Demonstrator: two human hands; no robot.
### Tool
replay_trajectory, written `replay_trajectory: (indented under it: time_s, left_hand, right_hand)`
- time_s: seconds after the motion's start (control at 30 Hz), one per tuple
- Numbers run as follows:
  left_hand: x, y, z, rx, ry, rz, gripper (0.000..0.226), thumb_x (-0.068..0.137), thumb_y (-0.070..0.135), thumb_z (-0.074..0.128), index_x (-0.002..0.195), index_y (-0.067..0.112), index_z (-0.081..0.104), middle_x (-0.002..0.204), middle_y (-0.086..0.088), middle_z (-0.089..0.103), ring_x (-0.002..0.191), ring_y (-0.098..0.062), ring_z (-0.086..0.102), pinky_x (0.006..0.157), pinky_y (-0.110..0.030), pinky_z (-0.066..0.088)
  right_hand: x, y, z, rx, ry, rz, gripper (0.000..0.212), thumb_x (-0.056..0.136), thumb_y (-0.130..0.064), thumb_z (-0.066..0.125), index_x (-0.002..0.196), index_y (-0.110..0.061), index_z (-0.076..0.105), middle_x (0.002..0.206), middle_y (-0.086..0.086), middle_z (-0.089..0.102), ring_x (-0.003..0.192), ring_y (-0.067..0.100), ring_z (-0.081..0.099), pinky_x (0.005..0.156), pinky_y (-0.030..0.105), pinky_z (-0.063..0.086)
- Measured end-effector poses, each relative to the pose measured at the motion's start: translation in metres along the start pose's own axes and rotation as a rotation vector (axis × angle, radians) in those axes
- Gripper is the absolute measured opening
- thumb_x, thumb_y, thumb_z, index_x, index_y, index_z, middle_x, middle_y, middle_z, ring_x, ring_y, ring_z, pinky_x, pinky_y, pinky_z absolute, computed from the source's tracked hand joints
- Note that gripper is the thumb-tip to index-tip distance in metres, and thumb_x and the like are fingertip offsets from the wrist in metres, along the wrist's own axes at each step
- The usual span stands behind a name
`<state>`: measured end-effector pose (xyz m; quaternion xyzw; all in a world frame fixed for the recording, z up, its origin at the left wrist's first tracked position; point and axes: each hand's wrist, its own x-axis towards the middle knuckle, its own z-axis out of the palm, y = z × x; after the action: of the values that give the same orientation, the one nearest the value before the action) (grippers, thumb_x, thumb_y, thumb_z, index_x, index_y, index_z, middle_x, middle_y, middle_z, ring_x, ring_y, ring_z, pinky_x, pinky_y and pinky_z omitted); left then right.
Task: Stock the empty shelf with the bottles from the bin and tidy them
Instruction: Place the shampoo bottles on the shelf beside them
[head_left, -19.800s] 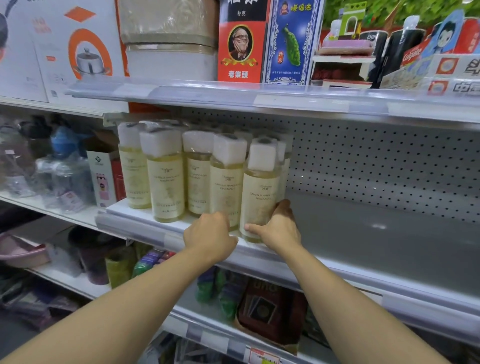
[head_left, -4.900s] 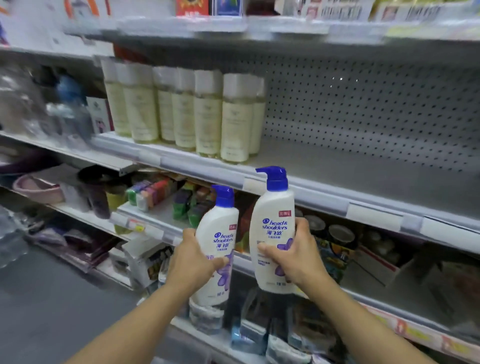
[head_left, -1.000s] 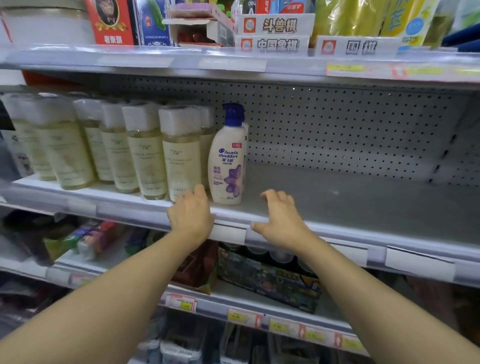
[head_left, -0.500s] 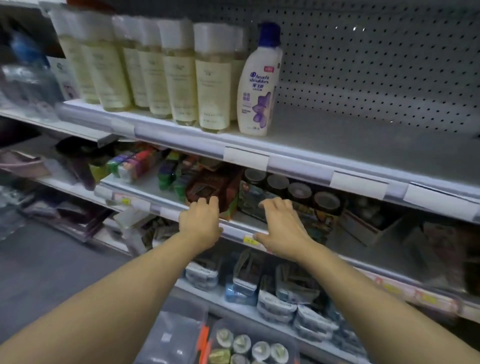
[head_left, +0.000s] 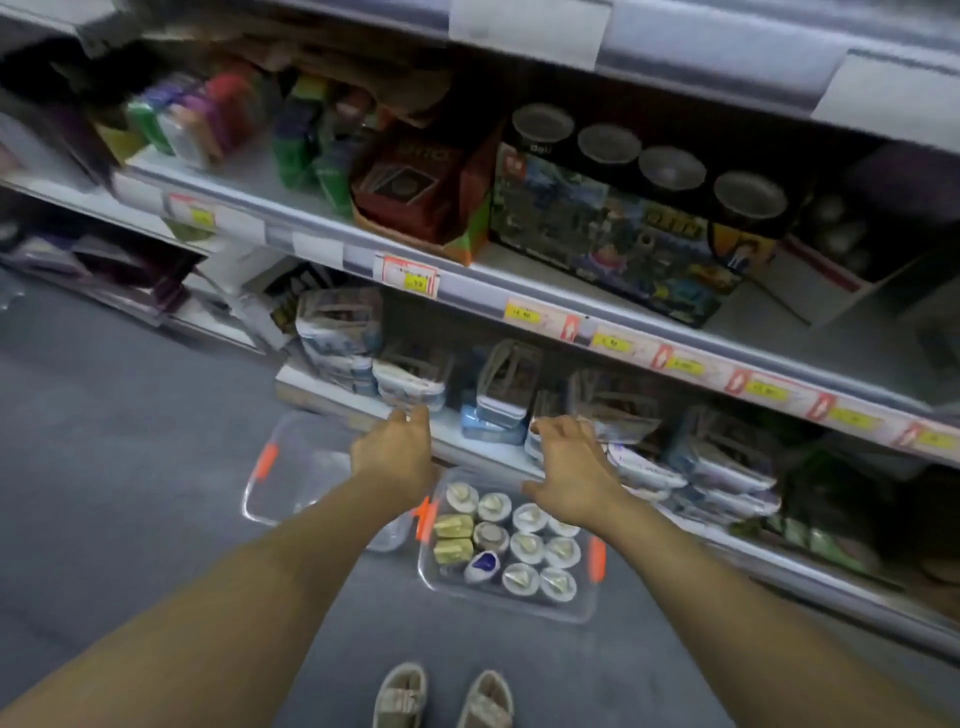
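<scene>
A clear plastic bin (head_left: 584, 608) with orange handles stands on the grey floor below my arms. It holds several bottles (head_left: 527, 545) seen from above: white caps, two yellowish caps and one blue pump top (head_left: 483, 564). My left hand (head_left: 397, 452) hovers open above the bin's left edge. Over the bin's far right side, my right hand (head_left: 569, 470) is also open with fingers spread. Neither hand holds anything. The shelf being stocked is out of view above.
A second clear bin (head_left: 291, 467) with an orange handle lies left of the first, with nothing visible inside it. Lower shelves (head_left: 519, 299) with price tags carry boxes, cups and packaged goods. My sandalled feet (head_left: 444, 696) stand on the floor near the bins.
My view has tilted down from the stocked shelf to the floor. Both hands have dropped from the middle shelf edge to just above the bin of bottles.
</scene>
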<state>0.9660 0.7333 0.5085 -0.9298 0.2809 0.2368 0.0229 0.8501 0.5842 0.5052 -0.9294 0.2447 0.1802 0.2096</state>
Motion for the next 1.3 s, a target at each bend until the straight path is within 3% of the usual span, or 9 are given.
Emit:
replay_trajectory:
  time_s: [0.23,0.67,0.8,1.07,1.3]
  left_hand:
    - [0.024,-0.019,0.086,0.05,-0.183,0.03,0.06,0.088,0.04,0.06,0.134,0.014,0.032,0.129,-0.01,0.047,0.12,-0.029,0.049,0.091,-0.037,0.043]
    - [0.076,-0.036,0.242,0.047,-0.318,0.106,0.064,0.085,0.044,0.064,0.135,0.016,0.033,0.134,-0.007,0.044,0.118,-0.026,0.052,0.091,-0.038,0.047]
    - [0.092,-0.041,0.294,0.006,-0.334,0.1,0.069,0.084,0.046,0.064,0.139,0.018,0.031,0.144,-0.006,0.039,0.123,-0.025,0.05,0.092,-0.038,0.046]
    - [0.133,-0.04,0.396,-0.108,-0.33,0.08,0.057,0.086,0.041,0.063,0.132,0.019,0.038,0.128,-0.004,0.052,0.117,-0.023,0.053,0.088,-0.035,0.045]
    - [0.164,-0.036,0.467,-0.111,-0.221,0.127,0.054,0.087,0.039,0.061,0.132,0.02,0.038,0.129,-0.004,0.049,0.117,-0.022,0.05,0.09,-0.033,0.044]
  right_hand:
    - [0.015,0.03,0.092,0.093,-0.116,0.155,0.06,0.084,-0.035,0.065,0.133,-0.012,0.039,0.138,0.011,0.038,0.129,0.029,0.03,0.103,0.033,0.033]
    - [0.048,0.069,0.251,0.184,-0.207,0.323,0.065,0.083,-0.03,0.068,0.137,-0.012,0.037,0.137,0.01,0.04,0.129,0.028,0.032,0.104,0.035,0.035]
    - [0.069,0.084,0.301,0.198,-0.223,0.32,0.068,0.083,-0.028,0.07,0.139,-0.013,0.035,0.139,0.009,0.04,0.13,0.028,0.032,0.105,0.035,0.035]
    - [0.126,0.119,0.402,0.182,-0.238,0.256,0.071,0.083,-0.023,0.069,0.142,-0.017,0.032,0.139,0.006,0.039,0.129,0.025,0.034,0.103,0.032,0.034]
    - [0.17,0.141,0.481,0.155,-0.144,0.139,0.07,0.081,-0.013,0.066,0.144,-0.021,0.035,0.141,0.002,0.043,0.127,0.024,0.038,0.102,0.034,0.037]
